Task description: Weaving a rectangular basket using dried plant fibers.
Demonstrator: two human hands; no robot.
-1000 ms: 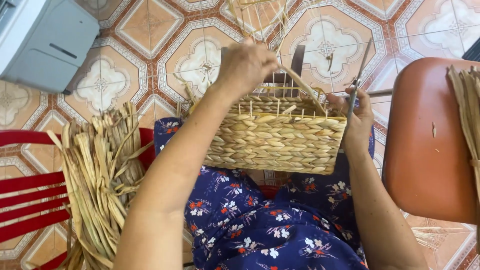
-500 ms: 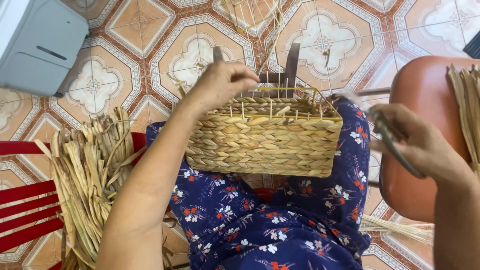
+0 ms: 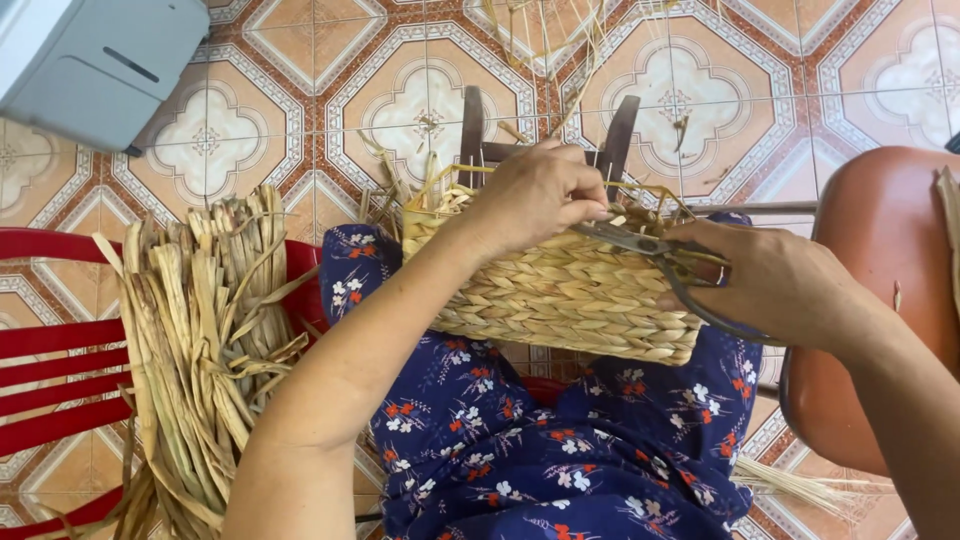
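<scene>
A woven straw basket (image 3: 570,300) rests on my lap, on a blue flowered dress (image 3: 560,450). My left hand (image 3: 535,195) pinches loose strands at the basket's upper rim. My right hand (image 3: 775,280) holds a pair of metal scissors (image 3: 650,245), whose blades point left toward the fingers of my left hand at the rim. Thin straw ends stick up from the rim.
A bundle of dried straw strips (image 3: 200,340) lies on a red slatted chair (image 3: 50,370) at my left. A brown stool (image 3: 880,280) stands at my right. A grey box (image 3: 95,60) sits on the patterned tile floor at top left.
My right hand has come back from the stool side to the basket rim with the scissors. The left hand stays on the rim strands. The view has shifted slightly.
</scene>
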